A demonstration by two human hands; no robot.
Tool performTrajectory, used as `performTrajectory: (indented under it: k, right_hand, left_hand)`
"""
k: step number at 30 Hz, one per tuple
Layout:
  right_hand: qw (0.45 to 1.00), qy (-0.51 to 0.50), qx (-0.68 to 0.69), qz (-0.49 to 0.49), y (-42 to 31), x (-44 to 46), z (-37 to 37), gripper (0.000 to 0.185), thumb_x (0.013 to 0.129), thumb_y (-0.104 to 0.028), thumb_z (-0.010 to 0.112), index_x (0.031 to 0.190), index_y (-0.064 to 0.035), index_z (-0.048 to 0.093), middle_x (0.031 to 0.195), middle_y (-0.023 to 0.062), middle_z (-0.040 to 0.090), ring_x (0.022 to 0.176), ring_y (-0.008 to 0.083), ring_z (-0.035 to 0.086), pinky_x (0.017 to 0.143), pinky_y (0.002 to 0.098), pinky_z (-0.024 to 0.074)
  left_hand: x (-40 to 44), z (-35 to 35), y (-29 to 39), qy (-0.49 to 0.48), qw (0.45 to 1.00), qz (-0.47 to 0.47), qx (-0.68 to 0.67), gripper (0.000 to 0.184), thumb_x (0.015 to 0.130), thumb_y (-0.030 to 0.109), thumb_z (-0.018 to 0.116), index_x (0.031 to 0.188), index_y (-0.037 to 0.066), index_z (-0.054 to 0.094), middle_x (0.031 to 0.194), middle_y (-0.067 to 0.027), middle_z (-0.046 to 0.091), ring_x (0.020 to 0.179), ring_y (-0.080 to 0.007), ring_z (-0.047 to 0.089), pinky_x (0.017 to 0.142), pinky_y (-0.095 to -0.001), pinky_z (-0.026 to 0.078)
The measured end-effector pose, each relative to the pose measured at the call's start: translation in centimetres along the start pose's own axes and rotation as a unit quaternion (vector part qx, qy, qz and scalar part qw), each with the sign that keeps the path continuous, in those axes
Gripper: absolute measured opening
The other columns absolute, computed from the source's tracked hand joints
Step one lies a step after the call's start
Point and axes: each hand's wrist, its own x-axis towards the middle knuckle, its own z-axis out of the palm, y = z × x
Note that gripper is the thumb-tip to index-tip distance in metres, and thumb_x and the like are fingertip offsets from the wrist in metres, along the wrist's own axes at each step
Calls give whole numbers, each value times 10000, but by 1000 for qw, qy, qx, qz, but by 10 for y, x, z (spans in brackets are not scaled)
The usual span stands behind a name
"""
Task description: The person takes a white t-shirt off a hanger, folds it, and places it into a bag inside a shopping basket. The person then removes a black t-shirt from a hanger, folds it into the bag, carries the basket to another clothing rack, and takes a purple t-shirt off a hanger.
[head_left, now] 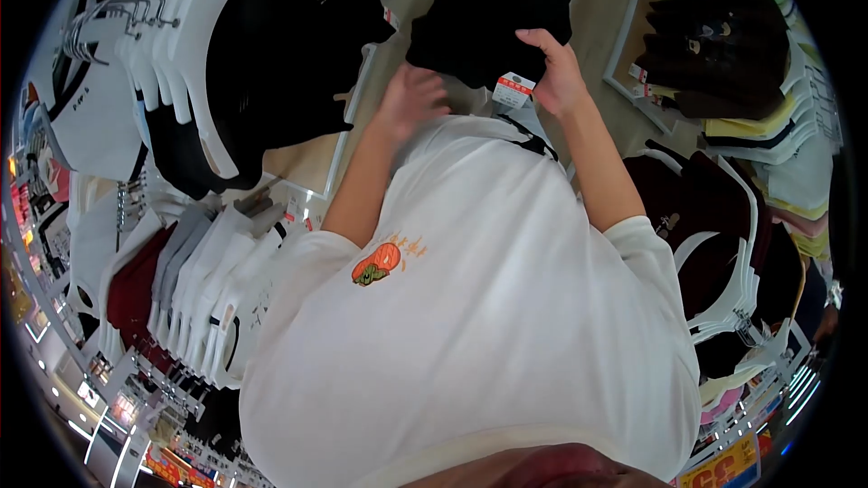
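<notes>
A folded black garment [493,14] hangs in front of me at the top of the view. My right hand [559,77] grips its right lower edge, with the thumb lying over the cloth and the other fingers hidden. From the garment's lower edge hangs a white and red price tag [514,89], close to my right hand. My left hand [411,101] is beside the garment's lower left corner. Motion smears its fingers, and I cannot tell if they hold the cloth.
Black tops [289,45] on white hangers hang at left. Below them is a row of white, grey and red clothes [194,280]. Dark brown tops [714,50] and maroon garments [692,208] hang at right. A pale floor [601,0] shows between the racks.
</notes>
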Motion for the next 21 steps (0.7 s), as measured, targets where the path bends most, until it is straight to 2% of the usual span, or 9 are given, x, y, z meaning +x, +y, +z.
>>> performTrajectory:
  k: [3,4,7,8,11,14,18,19,21]
  right_hand:
    - [995,-33,-47,-84,-9,-5,5,300,852,-151,676,1124,-33,624,1015,53,664,911,188,664,831,373,543]
    - [995,-42,-48,-80,-13,-14,14,402,789,-103,760,1158,-36,614,1039,47,653,963,179,637,870,344,524]
    - [963,-53,-238,-111,-10,-34,25,517,786,-163,815,1236,-37,594,1110,48,652,1023,164,610,903,324,506]
    - [947,-50,-283,-141,-6,-41,32,539,773,-193,832,1231,-33,597,1104,47,654,1031,172,608,917,328,496]
    - [918,-94,-368,-114,7,-51,30,554,748,-228,847,1199,-20,603,1057,59,662,999,178,605,913,334,482]
    - [897,-145,-416,-39,8,-65,31,517,747,-232,843,1157,-17,613,1012,69,672,955,174,601,886,323,477]
    - [880,-219,-418,-50,18,-72,26,376,749,-233,837,1007,-21,666,941,63,693,873,176,605,820,313,468]
    - [851,-221,-452,-151,26,-70,22,342,749,-225,837,955,-14,663,892,84,676,794,237,603,742,316,475]
    - [834,-233,-474,-161,22,-70,24,319,744,-205,831,930,-14,657,853,104,650,759,279,591,702,334,476]
  left_hand:
    - [-3,24,5,-308,935,-76,-159,721,936,581,491,1445,78,402,1408,-145,482,1281,-401,470,1084,-621,351]
    - [-13,40,11,-313,935,-54,-154,700,943,558,500,1444,80,400,1396,-134,493,1265,-378,488,1070,-589,380]
    - [-24,76,20,-314,938,9,-148,632,957,491,525,1423,81,405,1367,-119,518,1226,-326,530,1029,-509,446]
    - [-19,79,20,-298,941,13,-161,603,957,467,534,1403,79,414,1362,-127,520,1219,-321,535,1015,-492,457]
    - [2,74,13,-249,945,-7,-210,520,957,396,560,1344,71,441,1348,-150,526,1197,-304,551,974,-442,488]
    - [15,67,3,-204,948,-36,-243,436,958,326,587,1286,63,468,1334,-174,532,1175,-287,567,933,-392,520]
    - [27,60,-11,-139,951,-67,-267,328,959,231,622,1208,53,504,1314,-205,540,1146,-264,589,878,-326,562]
    - [29,59,-8,-118,952,-81,-269,300,945,193,644,1176,59,506,1293,-200,556,1096,-231,615,833,-309,574]
    - [25,64,-11,-102,967,4,-235,216,928,125,661,1090,51,538,1214,-177,613,967,-155,652,742,-250,575]
